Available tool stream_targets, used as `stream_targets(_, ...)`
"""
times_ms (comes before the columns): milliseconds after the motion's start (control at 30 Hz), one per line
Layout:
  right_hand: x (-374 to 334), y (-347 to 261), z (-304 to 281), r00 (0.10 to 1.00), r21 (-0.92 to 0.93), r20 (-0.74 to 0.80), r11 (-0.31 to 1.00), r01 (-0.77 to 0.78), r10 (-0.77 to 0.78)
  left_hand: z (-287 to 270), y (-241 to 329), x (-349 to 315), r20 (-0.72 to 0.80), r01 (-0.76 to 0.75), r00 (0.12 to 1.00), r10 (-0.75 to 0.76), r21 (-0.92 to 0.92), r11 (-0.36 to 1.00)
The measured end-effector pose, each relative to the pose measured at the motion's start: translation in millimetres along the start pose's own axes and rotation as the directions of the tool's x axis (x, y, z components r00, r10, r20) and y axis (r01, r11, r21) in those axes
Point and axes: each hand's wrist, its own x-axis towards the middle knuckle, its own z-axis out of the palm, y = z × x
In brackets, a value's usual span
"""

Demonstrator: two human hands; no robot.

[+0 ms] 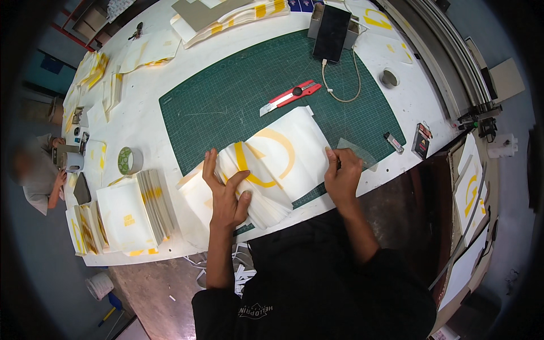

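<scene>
White folded paper sheets with yellow and orange print (309,136) lie at the front of the green cutting mat (204,107), partly over the table edge. My left hand (226,195) rests on the folded part, its fingers spread over the creases. Beside the right edge of the paper, my right hand (345,173) is closed with the fingers curled in. A dark bit shows between its fingers, too small to name. Beyond the paper lies a red utility knife (292,97) with its blade out to the left. A clear plastic piece (362,154) lies behind my right hand.
Printed folded paper stacks (126,218) stand at left, near a tape roll (130,160). A phone (332,34) with a cable leans on a box at the back. A lighter (393,143) and small pack (421,140) lie right. Another person (42,170) works at far left.
</scene>
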Motion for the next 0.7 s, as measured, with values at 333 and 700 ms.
stream_targets(333,-18.1,-20.1,3.4,0.926,-0.145,-0.101,0.926,0.349,-0.364,-1.3,-0.4,0.6,0.005,-0.006,1.0,0.006,0.004,1.0)
stream_targets(700,-18.8,-8.9,13.0,0.968,-0.195,-0.064,0.954,0.228,-0.244,-0.8,0.1,1.2,0.011,0.002,1.0,-0.002,0.002,1.0)
